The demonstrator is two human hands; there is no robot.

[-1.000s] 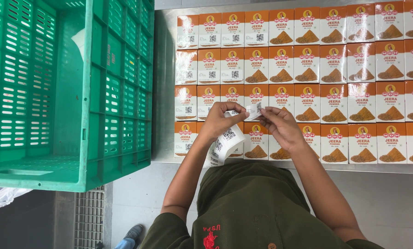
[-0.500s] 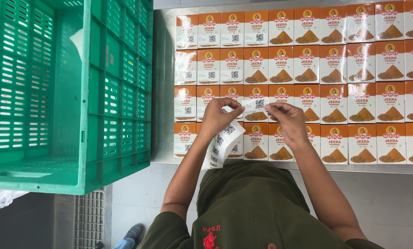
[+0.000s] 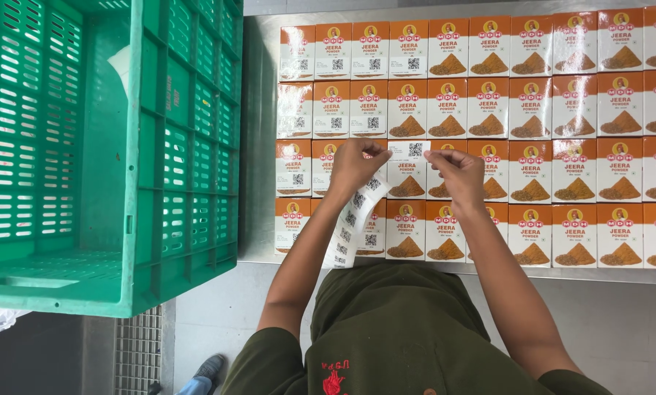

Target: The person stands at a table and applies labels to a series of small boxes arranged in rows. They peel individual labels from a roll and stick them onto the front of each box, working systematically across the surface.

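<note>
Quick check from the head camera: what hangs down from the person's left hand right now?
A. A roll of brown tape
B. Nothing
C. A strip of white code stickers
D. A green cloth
C: a strip of white code stickers trails down from the left hand past the table edge, while the right hand holds one sticker over the orange boxes.

The left hand (image 3: 353, 167) and right hand (image 3: 459, 172) cover parts of several boxes (image 3: 489, 139) beneath them. The sticker strip (image 3: 350, 227) hides part of a lower box. Boxes at the far right of the grid are cut by the frame edge. Left of the boxes, the green crate (image 3: 108, 146) runs off the top and left edges.
</note>
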